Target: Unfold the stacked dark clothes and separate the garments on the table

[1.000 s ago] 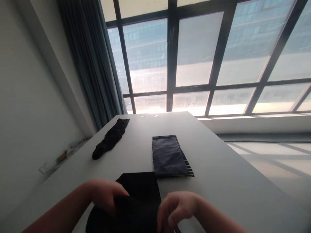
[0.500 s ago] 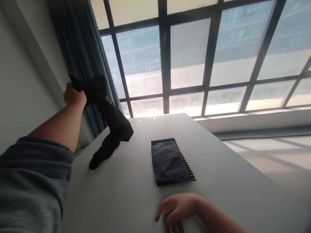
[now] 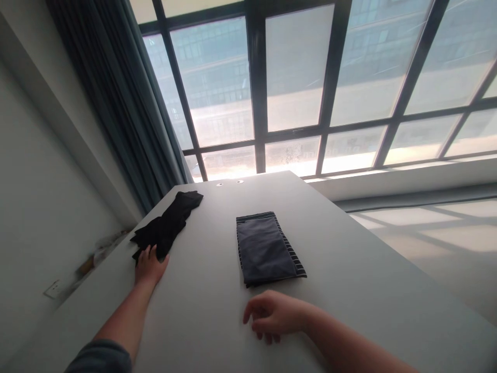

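Note:
A crumpled black garment (image 3: 171, 220) lies along the left side of the white table (image 3: 205, 316). At its near end my left hand (image 3: 150, 267) rests on the cloth, palm down, fingers apart over the fabric. Near the middle of the table is a folded dark grey cloth (image 3: 266, 246), its black-and-white striped border showing at the top and right side. Just in front of that cloth, my right hand (image 3: 272, 316) is held loosely with bent, separate fingers and nothing in it; it does not touch the cloth.
Two small round fittings (image 3: 239, 182) sit at the table's far end. Beyond stand a large dark-framed window (image 3: 260, 77) and a blue-grey curtain (image 3: 112, 103). Some blurred items (image 3: 101, 254) and a wall socket (image 3: 53, 288) are past the left edge.
My left hand has come down from holding the black garment in the air, and the garment now lies on the table. My right hand has shifted slightly. The view has tilted a little.

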### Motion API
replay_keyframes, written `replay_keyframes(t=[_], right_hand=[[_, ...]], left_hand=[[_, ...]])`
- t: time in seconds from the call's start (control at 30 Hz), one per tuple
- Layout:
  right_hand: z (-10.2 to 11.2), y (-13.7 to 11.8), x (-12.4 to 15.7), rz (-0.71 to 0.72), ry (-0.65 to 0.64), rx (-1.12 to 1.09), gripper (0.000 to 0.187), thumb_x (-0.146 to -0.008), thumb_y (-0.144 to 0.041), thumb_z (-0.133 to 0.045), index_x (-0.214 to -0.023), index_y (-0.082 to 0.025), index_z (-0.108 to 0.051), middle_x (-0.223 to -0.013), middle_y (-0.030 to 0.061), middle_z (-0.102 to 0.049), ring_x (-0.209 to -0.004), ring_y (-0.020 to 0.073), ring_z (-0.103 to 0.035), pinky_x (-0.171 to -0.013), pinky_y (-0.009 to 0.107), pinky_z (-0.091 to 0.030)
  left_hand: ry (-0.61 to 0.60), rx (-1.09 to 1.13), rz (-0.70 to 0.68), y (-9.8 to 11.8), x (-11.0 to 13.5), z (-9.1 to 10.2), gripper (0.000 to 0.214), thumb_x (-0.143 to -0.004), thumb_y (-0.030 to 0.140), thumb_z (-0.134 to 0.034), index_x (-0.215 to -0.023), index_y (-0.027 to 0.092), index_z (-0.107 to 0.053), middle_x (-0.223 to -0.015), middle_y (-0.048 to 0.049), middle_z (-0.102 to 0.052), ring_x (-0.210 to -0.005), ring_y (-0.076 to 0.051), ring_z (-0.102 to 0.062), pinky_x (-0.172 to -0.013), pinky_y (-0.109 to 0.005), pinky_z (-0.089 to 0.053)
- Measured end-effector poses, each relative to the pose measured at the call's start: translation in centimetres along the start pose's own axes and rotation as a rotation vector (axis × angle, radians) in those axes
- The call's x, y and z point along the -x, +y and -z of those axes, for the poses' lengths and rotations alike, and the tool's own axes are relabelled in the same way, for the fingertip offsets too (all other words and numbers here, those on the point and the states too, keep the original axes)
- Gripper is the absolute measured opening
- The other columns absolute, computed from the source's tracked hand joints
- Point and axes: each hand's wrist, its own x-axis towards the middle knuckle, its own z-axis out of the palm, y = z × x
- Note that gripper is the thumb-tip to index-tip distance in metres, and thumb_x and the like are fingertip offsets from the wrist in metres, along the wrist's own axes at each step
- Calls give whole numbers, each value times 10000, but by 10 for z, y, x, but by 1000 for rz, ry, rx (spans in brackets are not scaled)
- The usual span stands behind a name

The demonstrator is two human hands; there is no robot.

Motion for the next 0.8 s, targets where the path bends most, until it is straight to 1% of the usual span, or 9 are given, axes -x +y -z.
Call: replay_keyframes(t=[0.1, 0.17, 0.27, 0.33, 0.4, 0.47, 0.57, 0.7, 0.8], right_hand=[[8, 0, 0, 215, 377, 356, 154, -910, -242, -629, -946, -136, -735, -731, 1, -633, -612, 82, -558, -584, 155, -409], [20, -2, 3, 358, 661, 558, 204, -948, -266, -596, -823, -138, -696, -744, 21, -628, -678, 107, -559, -651, 189, -408], [47, -2, 12, 370, 1128, 676, 304, -1019, -336, -503, -848, -160, -683, -862, 63, -667, -826, 167, -610, -785, 246, -451], [67, 2, 16, 280, 1321, 717, 250, -998, -325, -521, -956, -165, -709, -973, 88, -690, -951, 210, -631, -898, 292, -469], [84, 9, 16, 144, 1361, 730, 237, -956, -295, -569, -1072, -152, -717, -1064, 110, -697, -1013, 235, -642, -957, 323, -478], [95, 18, 14, 24, 1318, 684, 290, -944, -290, -594, -1166, -139, -704, -1124, 122, -702, -1025, 241, -665, -952, 327, -501], [101, 26, 9, -3, 1273, 621, 352, -968, -307, -575, -1260, -142, -682, -1177, 122, -709, -1061, 242, -688, -967, 335, -527], [94, 22, 10, 184, 1276, 612, 407, -970, -326, -539, -1308, -158, -690, -1251, 117, -697, -1135, 251, -680, -1059, 385, -524], [82, 13, 13, 386, 1159, 533, 500, -997, -408, -546, -1431, -179, -641, -1362, 113, -650, -1221, 252, -649, -1082, 387, -531]], left_hand=[[77, -18, 31, 1, 28, -17, 754, -864, 365, -660, -1515, 36, -471, -1597, -291, -400, -1517, -456, -346, -1212, -562, -353], [122, -10, 5, 20, 47, -17, 758, -888, 332, -644, -1554, 37, -433, -1638, -304, -326, -1542, -488, -279, -1200, -615, -343], [65, 55, -224, 78, 85, -7, 638, -951, 331, -601, -1539, 112, -488, -1653, -252, -352, -1569, -452, -249, -1197, -614, -343], [21, 146, -406, 128, 117, 2, 547, -998, 352, -570, -1524, 207, -531, -1654, -191, -397, -1577, -396, -269, -1222, -600, -312], [-74, 264, -502, 179, 148, 9, 490, -1011, 419, -582, -1473, 258, -588, -1592, -153, -497, -1520, -372, -391, -1191, -568, -376], [-209, 380, -572, 222, 174, 15, 570, -962, 497, -669, -1474, 260, -587, -1518, -156, -568, -1407, -350, -528, -1127, -517, -463], [-245, 448, -549, 261, 193, 22, 596, -858, 518, -794, -1390, 289, -657, -1551, -154, -529, -1400, -387, -523, -1116, -549, -465], [-251, 567, -480, 262, 184, 21, 209, -957, 343, -670, -1140, 260, -725, -1409, -111, -644, -1289, -326, -618, -1090, -494, -481], [-312, 787, -397, 247, 169, 12, 187, -1023, 312, -512, -1060, 247, -683, -1266, -89, -719, -1158, -259, -684, -1020, -407, -510]])
